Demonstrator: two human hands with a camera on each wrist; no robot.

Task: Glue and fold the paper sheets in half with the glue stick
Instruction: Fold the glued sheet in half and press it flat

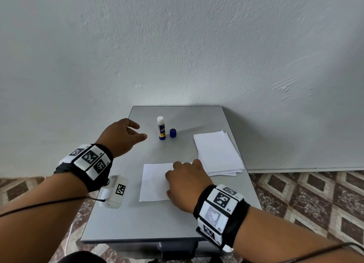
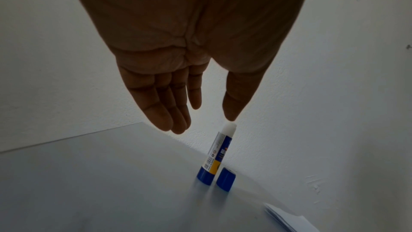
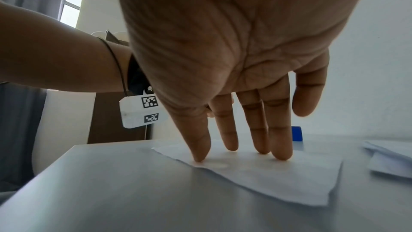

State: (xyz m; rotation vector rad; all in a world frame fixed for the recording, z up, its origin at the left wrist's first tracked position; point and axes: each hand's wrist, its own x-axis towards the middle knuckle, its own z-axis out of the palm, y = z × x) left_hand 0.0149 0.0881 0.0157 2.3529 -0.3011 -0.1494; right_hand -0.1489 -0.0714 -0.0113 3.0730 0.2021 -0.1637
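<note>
An uncapped glue stick stands upright at the back of the grey table, its blue cap just to its right. My left hand hovers open a short way left of the stick, fingers relaxed, holding nothing. A single white sheet lies flat near the table's middle. My right hand presses straight fingers down on the sheet's right part.
A stack of white sheets lies at the table's right edge. A white box with a black marker hangs under my left wrist. The wall stands just behind the table; patterned floor lies on both sides.
</note>
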